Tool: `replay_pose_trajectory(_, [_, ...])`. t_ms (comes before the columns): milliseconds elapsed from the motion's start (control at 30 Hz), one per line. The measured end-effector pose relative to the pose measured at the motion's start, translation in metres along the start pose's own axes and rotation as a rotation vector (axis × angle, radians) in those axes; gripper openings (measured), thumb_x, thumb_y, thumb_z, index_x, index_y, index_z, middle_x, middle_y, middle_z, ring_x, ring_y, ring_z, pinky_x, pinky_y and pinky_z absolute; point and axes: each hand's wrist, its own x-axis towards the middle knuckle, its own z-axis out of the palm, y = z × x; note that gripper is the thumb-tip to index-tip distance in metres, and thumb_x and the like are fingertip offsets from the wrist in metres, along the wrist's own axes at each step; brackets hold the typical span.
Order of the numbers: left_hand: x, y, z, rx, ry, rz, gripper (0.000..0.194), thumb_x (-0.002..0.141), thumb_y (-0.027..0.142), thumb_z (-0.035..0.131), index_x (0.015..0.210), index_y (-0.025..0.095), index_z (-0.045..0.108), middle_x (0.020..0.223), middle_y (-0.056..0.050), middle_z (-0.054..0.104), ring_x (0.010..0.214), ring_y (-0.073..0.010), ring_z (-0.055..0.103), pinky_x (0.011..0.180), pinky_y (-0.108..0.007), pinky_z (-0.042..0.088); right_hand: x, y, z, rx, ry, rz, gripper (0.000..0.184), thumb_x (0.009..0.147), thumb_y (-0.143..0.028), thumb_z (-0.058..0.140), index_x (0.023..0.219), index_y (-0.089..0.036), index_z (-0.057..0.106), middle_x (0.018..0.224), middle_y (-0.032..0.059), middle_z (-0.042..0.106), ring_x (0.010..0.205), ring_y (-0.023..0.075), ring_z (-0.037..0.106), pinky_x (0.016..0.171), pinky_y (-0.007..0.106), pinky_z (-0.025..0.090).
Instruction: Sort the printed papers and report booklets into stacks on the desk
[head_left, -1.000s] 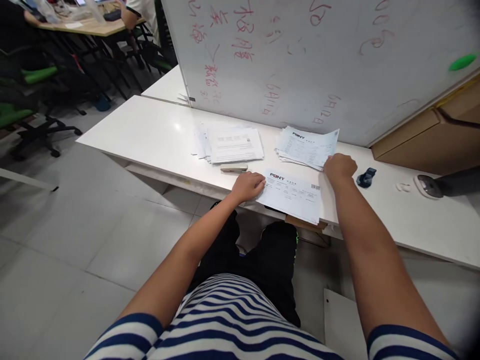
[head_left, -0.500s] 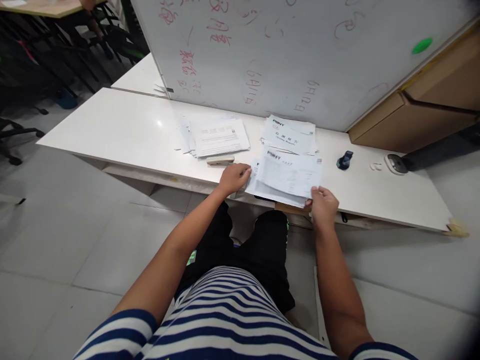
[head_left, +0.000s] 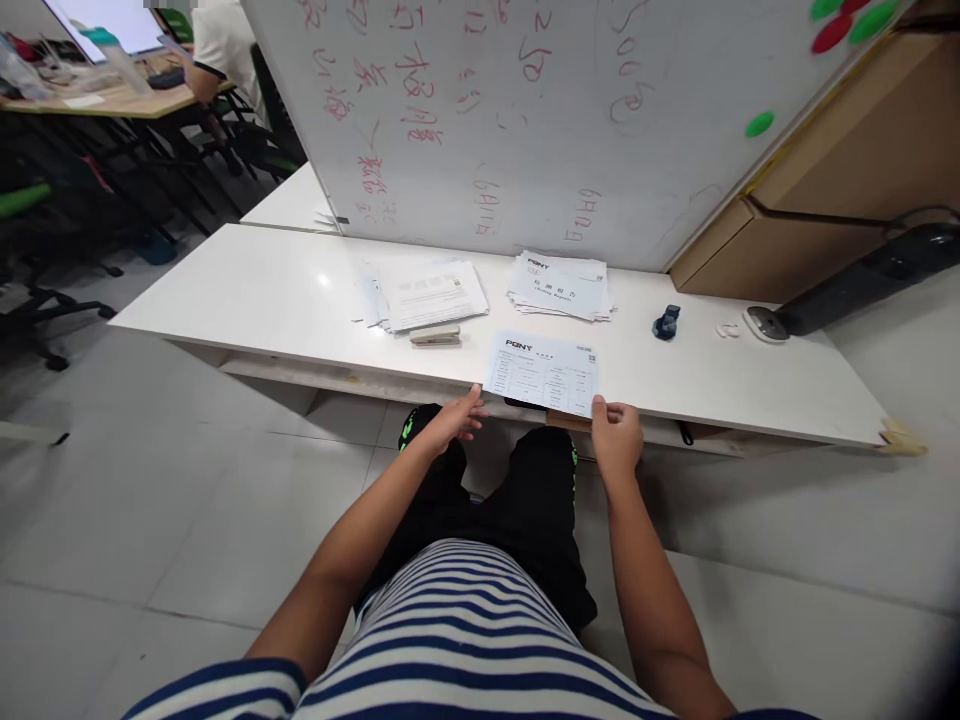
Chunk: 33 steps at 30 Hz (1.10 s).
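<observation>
A printed paper sheet (head_left: 541, 372) with a PONY heading lies at the front edge of the white desk, partly over the edge. My right hand (head_left: 618, 432) pinches its lower right corner between thumb and fingers. By the sheet's lower left corner is my left hand (head_left: 455, 418), its fingers apart and holding nothing; whether the thumb touches the paper I cannot tell. Behind the sheet rests a stack of test reports (head_left: 562, 288). To the left sits another paper stack (head_left: 437, 297), with a beige stapler (head_left: 436, 337) in front of it.
A whiteboard (head_left: 480, 130) with red writing stands along the back of the desk (head_left: 247, 300). At right are a dark blue object (head_left: 666, 322), small white pieces (head_left: 727, 330), a rounded device (head_left: 766, 324) and cardboard boxes (head_left: 780, 250). A person (head_left: 229, 55) sits at a table further back.
The top page has swung over and now lies flat, showing a printed table. My left hand has come off the papers toward me and opened. The camera view has tilted up.
</observation>
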Motion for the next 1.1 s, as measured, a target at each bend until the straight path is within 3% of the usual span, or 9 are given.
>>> replay_pose_trajectory(100, [0.013,0.014,0.004,-0.012,0.004,0.025,0.066,0.074,0.076,0.054,0.092,0.014,0.067,0.107,-0.015,0.071,0.071,-0.0162,0.062,0.05,-0.023,0.042,0.005,0.004,0.01,0.381,-0.184,0.189,0.039,0.068,-0.056,0.065,0.084,-0.021,0.055,0.079,0.0051,0.068,0.059,0.0183,0.062,0.055,0.031,0.049])
replay_pose_trajectory(167, [0.021,0.017,0.007,0.004,0.058,0.044,0.062,0.074,0.073,0.057,0.087,0.013,0.068,0.103,-0.016,0.072,0.069,-0.0158,0.061,0.047,-0.023,0.038,0.008,0.004,0.015,0.55,-0.216,0.265,0.037,0.062,-0.049,0.071,0.082,-0.021,0.055,0.076,0.0026,0.068,0.055,0.0158,0.061,0.05,0.028,0.048])
replay_pose_trajectory(333, [0.025,0.003,0.002,-0.025,0.043,0.159,0.06,0.071,0.069,0.064,0.093,0.013,0.069,0.095,-0.012,0.073,0.072,-0.0173,0.064,0.051,-0.023,0.042,-0.001,0.009,0.009,0.658,-0.208,0.223,0.044,0.056,-0.039,0.077,0.09,-0.02,0.058,0.076,0.0004,0.07,0.059,0.0138,0.061,0.046,0.023,0.045])
replay_pose_trajectory(533, [0.005,-0.014,-0.007,-0.213,-0.076,0.196,0.058,0.063,0.055,0.079,0.102,0.013,0.068,0.109,-0.015,0.071,0.094,-0.0273,0.068,0.081,-0.037,0.053,-0.023,0.018,-0.014,0.67,-0.67,0.261,0.05,0.058,-0.039,0.083,0.101,-0.019,0.067,0.082,0.0032,0.074,0.066,0.0171,0.067,0.06,0.028,0.052])
replay_pose_trajectory(600, [-0.003,-0.02,-0.006,-0.197,-0.061,0.175,0.058,0.06,0.05,0.083,0.102,0.013,0.068,0.109,-0.015,0.071,0.095,-0.028,0.067,0.084,-0.039,0.053,-0.026,0.016,-0.017,0.673,-0.825,0.285,0.047,0.06,-0.041,0.083,0.099,-0.019,0.07,0.089,0.0053,0.075,0.074,0.0194,0.069,0.071,0.031,0.055])
replay_pose_trajectory(667, [-0.009,-0.024,-0.003,-0.161,-0.047,0.161,0.057,0.058,0.047,0.085,0.101,0.013,0.069,0.108,-0.014,0.071,0.094,-0.028,0.068,0.084,-0.04,0.053,-0.026,0.011,-0.016,0.684,-0.889,0.325,0.044,0.06,-0.042,0.083,0.096,-0.018,0.072,0.092,0.0072,0.075,0.08,0.0212,0.07,0.077,0.034,0.055])
replay_pose_trajectory(800, [-0.018,-0.004,0.004,-0.099,-0.02,0.231,0.049,0.064,0.047,0.081,0.099,0.014,0.07,0.104,-0.014,0.072,0.091,-0.0282,0.068,0.081,-0.041,0.054,-0.02,-0.015,-0.01,0.673,-0.793,0.306,0.046,0.055,-0.039,0.087,0.093,-0.017,0.072,0.099,0.0101,0.074,0.087,0.0254,0.07,0.079,0.038,0.056])
replay_pose_trajectory(1000, [-0.02,0.087,0.003,0.065,0.104,0.715,0.046,0.07,0.049,0.075,0.102,0.016,0.07,0.106,-0.009,0.072,0.104,-0.0287,0.064,0.09,-0.041,0.052,-0.001,-0.09,-0.02,0.556,-0.319,-0.197,0.043,0.07,-0.048,0.075,0.099,-0.017,0.069,0.102,0.0086,0.073,0.101,0.0253,0.066,0.088,0.038,0.054])
replay_pose_trajectory(1100, [0.004,0.113,0.002,0.096,0.06,0.86,0.044,0.075,0.048,0.072,0.106,0.017,0.07,0.111,-0.007,0.07,0.109,-0.0283,0.062,0.092,-0.041,0.05,0.01,-0.113,-0.005,0.556,-0.228,-0.384,0.042,0.079,-0.051,0.065,0.105,-0.019,0.068,0.107,0.0079,0.071,0.11,0.0244,0.062,0.091,0.036,0.052])
